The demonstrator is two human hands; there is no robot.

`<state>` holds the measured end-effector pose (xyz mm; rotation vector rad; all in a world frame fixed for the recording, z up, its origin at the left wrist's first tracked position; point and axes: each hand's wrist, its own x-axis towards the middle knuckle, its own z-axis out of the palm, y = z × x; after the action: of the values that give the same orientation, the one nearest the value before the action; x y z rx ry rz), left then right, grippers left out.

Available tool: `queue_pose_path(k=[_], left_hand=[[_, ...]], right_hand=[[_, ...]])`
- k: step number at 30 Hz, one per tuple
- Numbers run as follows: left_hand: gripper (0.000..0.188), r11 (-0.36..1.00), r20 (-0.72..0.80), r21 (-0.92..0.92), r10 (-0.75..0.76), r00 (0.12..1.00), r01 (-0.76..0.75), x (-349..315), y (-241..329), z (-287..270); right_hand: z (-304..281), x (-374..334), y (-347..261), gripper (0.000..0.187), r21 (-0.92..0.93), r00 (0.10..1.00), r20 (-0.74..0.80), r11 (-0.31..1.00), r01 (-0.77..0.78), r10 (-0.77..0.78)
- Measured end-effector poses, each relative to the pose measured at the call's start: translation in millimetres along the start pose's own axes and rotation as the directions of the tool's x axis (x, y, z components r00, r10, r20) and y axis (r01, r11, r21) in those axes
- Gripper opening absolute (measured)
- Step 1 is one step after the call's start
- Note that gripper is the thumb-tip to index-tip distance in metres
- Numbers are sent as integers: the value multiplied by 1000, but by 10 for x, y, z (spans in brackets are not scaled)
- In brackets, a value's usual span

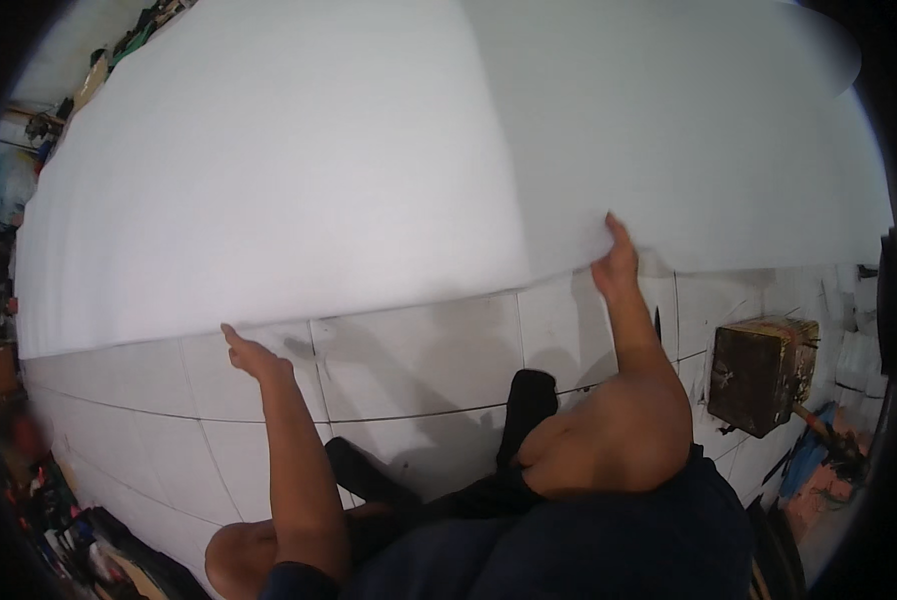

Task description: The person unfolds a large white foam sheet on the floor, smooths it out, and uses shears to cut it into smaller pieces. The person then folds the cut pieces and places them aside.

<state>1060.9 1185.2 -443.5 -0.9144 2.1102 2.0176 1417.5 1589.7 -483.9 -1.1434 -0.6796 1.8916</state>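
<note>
A very large white sheet (299,170) spreads across the far side, its near edge running in front of me. My left hand (257,358) is just below that edge toward the left, with fingers stretched out and a fingertip at the edge; I see nothing held in it. Farther right, my right hand (617,262) grips the same edge. One digit lies over the sheet's top face, and the other fingers are partly hidden at the border. A paler grey shade covers the sheet's right part.
White floor tiles (419,360) with dark joints show between the sheet and my bent legs. A worn dark box-shaped block (764,375) stands at right, with a wooden handle beside it. A clear plastic bag (11,185) and mixed clutter line the left side.
</note>
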Motion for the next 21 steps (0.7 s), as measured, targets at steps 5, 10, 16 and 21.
queue_pose_path(k=[5,10,16,21], left_hand=[[104,999,73,-39,2,997,1,9,144,179],[104,998,19,-65,-6,1000,7,124,70,325],[110,967,13,57,247,969,-247,303,-322,446],[106,974,-20,27,227,974,-227,81,-268,517]], right_hand=[[1044,19,-754,49,-222,981,-37,959,176,-188],[876,-23,-1080,51,-19,864,295,902,432,-407],[-385,474,-17,51,2,997,-82,1000,4,-3],[-547,425,-3,54,8,996,-76,998,56,-55]])
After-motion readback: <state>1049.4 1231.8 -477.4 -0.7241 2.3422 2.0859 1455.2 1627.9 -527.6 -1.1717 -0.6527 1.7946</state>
